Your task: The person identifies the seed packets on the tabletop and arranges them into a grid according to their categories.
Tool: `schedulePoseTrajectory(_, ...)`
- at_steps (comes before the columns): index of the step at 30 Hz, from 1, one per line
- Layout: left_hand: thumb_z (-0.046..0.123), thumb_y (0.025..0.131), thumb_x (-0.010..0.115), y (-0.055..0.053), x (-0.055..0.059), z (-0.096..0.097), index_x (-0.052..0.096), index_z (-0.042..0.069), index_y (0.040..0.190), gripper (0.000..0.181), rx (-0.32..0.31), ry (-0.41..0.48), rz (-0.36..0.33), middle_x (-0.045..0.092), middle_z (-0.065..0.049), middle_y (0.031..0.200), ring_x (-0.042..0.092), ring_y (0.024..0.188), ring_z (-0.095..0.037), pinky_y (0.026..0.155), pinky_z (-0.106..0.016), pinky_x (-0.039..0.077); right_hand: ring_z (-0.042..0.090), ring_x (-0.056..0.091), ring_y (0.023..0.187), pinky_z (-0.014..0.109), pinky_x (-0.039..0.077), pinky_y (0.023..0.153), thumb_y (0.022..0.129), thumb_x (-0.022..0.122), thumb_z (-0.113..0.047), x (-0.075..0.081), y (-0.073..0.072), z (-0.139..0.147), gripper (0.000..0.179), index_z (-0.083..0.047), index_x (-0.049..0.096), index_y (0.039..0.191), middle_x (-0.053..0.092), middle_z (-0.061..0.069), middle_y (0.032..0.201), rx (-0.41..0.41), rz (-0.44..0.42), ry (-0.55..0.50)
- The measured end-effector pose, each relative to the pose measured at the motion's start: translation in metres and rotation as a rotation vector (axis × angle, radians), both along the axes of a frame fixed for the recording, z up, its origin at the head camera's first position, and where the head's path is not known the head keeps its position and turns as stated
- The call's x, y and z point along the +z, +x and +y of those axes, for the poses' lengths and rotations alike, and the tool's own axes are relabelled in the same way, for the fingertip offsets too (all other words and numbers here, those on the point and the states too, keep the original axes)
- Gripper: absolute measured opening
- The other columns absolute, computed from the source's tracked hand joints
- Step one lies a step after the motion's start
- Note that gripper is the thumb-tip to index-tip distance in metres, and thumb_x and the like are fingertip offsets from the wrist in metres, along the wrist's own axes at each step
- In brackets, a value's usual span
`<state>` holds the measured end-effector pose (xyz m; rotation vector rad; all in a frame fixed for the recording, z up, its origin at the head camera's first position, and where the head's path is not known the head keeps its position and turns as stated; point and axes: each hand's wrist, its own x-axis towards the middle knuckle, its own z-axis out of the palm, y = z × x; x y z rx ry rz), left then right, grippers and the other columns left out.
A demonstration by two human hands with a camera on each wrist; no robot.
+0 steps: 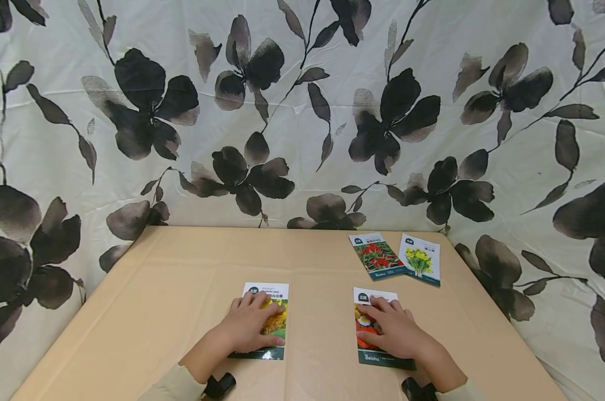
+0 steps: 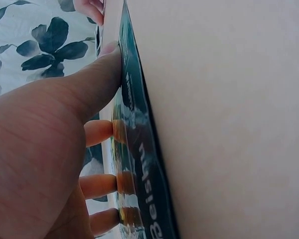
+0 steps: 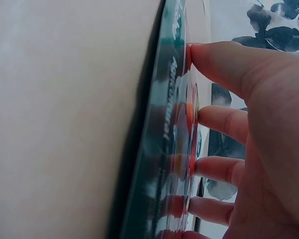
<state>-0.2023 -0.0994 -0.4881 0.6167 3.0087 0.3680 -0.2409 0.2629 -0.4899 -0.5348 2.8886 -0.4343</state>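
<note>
Head view: four packets lie on the counter (image 1: 182, 278). My left hand (image 1: 252, 322) rests, fingers extended and ungripping, on a yellow-and-green packet (image 1: 278, 320); my right hand (image 1: 395, 331) rests likewise on a red packet (image 1: 365, 344). Both have dark green bottom bands. Beyond my right hand, a red-flower packet (image 1: 377, 256) and a yellow-flower packet (image 1: 420, 259) overlap slightly. Contents are hidden.

Sunflower seed packet (image 1: 277, 319) and red-pictured seed packet (image 1: 366, 322)

Glossy, white-topped and partly covered, both lie face up, apart, on the counter (image 1: 182, 284). The left one bears a yellow picture; the right one, slightly turned, shows "Beishu" on its dark green bottom band.
</note>
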Motion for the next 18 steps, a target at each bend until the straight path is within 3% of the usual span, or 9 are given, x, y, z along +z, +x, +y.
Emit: schedulePoseTrajectory(18,0.064,0.082,0.075,0.0006,0.0020,-0.0005,0.061,0.029,0.138,0.067,-0.011,0.004,-0.008,0.051,-0.006,0.133,0.044,0.116,-0.030,0.095,-0.060,0.038,0.029,0.044,0.127,0.049,0.039,0.091,0.083,0.071,-0.068,-0.0040,-0.0014,-0.0031,0.069,-0.037,0.058,0.144,0.048,0.005,0.155,0.015,0.009,0.015)
